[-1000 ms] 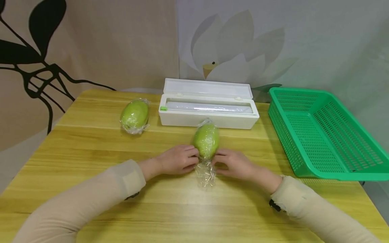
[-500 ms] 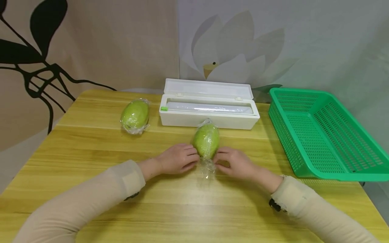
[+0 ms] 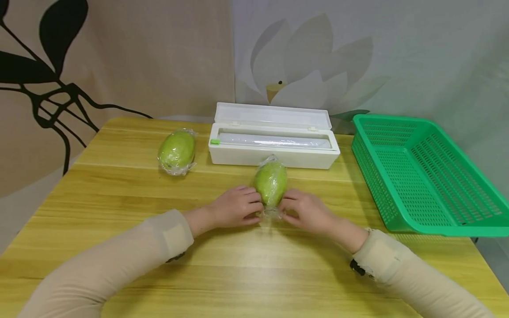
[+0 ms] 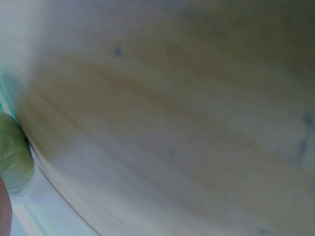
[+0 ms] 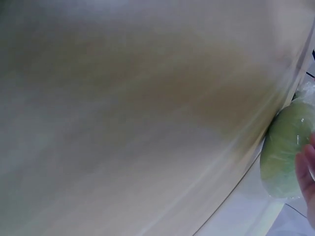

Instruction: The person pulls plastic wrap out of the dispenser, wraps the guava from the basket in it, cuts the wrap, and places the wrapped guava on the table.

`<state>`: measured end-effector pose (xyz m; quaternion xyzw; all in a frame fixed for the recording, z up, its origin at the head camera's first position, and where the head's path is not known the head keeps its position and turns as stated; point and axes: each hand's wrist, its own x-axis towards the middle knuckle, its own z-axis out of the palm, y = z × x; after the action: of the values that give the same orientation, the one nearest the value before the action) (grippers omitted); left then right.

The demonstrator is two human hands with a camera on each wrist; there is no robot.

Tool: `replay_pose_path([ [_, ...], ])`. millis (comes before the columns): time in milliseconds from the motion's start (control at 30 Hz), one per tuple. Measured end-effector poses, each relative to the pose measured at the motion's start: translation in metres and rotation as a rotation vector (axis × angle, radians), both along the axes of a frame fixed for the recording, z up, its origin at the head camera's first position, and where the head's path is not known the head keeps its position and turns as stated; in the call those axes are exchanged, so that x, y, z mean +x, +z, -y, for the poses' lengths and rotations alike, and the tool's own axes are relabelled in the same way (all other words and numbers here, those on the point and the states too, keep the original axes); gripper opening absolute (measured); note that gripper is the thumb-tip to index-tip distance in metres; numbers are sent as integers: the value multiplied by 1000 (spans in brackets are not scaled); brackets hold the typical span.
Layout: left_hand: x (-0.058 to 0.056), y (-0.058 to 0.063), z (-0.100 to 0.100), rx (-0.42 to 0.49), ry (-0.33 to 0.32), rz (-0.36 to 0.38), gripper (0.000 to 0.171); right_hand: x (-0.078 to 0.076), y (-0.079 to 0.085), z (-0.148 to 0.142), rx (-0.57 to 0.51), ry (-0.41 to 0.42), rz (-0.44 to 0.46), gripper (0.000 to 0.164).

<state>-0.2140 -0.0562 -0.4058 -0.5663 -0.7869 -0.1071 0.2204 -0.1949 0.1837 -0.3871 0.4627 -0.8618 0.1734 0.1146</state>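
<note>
A green mango [image 3: 271, 180] in clear plastic wrap [image 3: 272, 213] lies in the middle of the table. The left hand [image 3: 238, 206] is at its near left side, fingers curled, pinching the wrap's near end. From the opposite side the right hand [image 3: 306, 211] pinches the same end; its fingertips are partly hidden. In the right wrist view the wrapped mango [image 5: 283, 152] shows at the right edge with fingers [image 5: 305, 169] against it. The left wrist view catches only part of the mango [image 4: 15, 157] beside a sliver of hand.
Behind the mango stands a white cling film dispenser [image 3: 274, 157], lid up, with a roll [image 3: 274, 140] inside. A second wrapped mango [image 3: 177, 152] lies at back left. On the right is a green plastic basket [image 3: 415, 229]. Fabric fills most of both wrist views.
The loose tail of plastic wrap that stretched toward the person has shortened and now bunches close under the mango's near end. Both hands have shifted only slightly; the mango stays in place.
</note>
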Motion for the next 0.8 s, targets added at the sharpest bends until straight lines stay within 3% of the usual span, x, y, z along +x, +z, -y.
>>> replay_pose_path([
  [400, 0, 4, -6, 101, 111, -74, 19, -3, 0, 0, -146, -60, -27, 15],
  [600, -1, 7, -9, 144, 100, 4, 15, -4, 3, 2, -191, -95, 31, 12],
  [800, -1, 10, -10, 174, 112, 78, 33, -5, 7, 4, -223, -127, 133, 11],
])
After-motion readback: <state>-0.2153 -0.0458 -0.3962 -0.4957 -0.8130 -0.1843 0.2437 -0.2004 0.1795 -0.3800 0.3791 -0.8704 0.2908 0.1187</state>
